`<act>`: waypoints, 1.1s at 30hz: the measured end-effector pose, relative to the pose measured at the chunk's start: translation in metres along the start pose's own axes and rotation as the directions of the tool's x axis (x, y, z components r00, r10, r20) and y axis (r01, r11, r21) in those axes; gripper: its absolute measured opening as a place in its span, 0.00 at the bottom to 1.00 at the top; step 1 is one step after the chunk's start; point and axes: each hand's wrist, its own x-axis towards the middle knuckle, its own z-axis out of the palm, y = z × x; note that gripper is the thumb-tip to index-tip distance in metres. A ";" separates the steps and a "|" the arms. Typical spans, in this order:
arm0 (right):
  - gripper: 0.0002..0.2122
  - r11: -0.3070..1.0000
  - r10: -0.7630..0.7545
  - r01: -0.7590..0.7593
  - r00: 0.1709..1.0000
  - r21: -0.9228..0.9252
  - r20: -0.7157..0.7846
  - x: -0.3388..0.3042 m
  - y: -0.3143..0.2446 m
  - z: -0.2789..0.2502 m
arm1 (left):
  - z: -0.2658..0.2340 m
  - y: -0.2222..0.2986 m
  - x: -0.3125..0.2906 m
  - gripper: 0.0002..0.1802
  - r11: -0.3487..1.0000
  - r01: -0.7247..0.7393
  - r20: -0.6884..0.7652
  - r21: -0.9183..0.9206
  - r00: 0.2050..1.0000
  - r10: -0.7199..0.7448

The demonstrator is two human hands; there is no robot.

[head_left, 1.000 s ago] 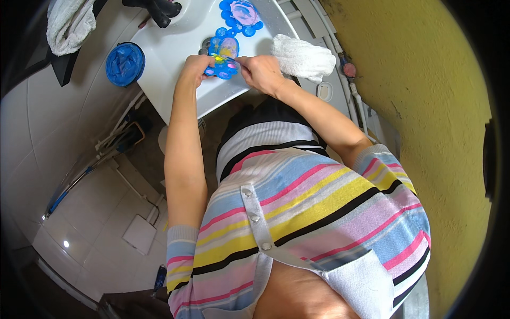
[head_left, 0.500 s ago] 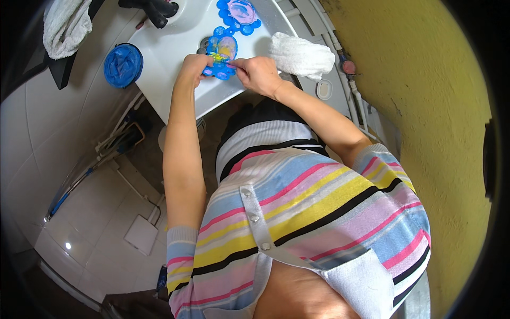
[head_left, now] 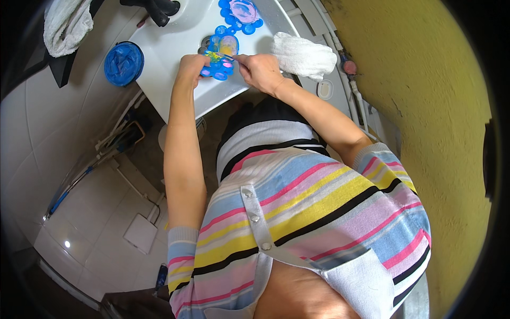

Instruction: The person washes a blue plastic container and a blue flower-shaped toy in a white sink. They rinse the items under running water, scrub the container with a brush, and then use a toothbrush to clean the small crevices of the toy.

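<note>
Over the white sink (head_left: 175,80), my left hand (head_left: 189,69) grips the left edge of a blue, lobed, mould-like piece (head_left: 217,70) with pink, yellow and peach patches. Its thumb lies near a bright yellow patch. My right hand (head_left: 260,70) is closed around a thin, dark tool (head_left: 228,56), whose tip reaches the piece's surface; the tool's exact kind is too small to tell. Farther back in the sink lies a second blue lobed piece (head_left: 244,10) with a round pink middle.
A rolled white towel (head_left: 303,56) rests on the sink's right edge. Beside the left edge is a round bin with a blue liner (head_left: 124,64). A black tap (head_left: 154,9) stands at the back. White pipes (head_left: 340,64) run along the yellow wall at right; another white towel (head_left: 66,26) hangs upper left.
My right hand and the thin tool have shifted slightly up, onto the piece's upper part. The blue piece is turned a little. My left hand keeps its hold.
</note>
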 end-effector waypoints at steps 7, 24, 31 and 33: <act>0.11 1.000 -0.021 0.021 0.999 0.015 0.032 0.002 0.003 0.000 | -0.009 -0.009 0.005 0.06 1.000 -0.019 0.033 -0.019 0.999 0.019; 0.11 0.975 0.113 -0.107 0.993 0.195 -0.020 -0.007 0.003 0.005 | -0.021 -0.015 0.005 0.14 0.992 -0.007 0.093 -0.124 0.995 0.019; 0.11 0.961 0.113 -0.102 0.993 0.255 -0.029 -0.006 -0.001 0.004 | -0.026 -0.026 0.009 0.18 0.975 0.030 0.131 -0.219 0.991 -0.001; 0.11 0.974 0.107 -0.100 0.994 0.205 -0.027 -0.004 0.001 0.007 | -0.026 -0.024 0.008 0.18 0.972 0.030 0.180 -0.232 0.984 0.013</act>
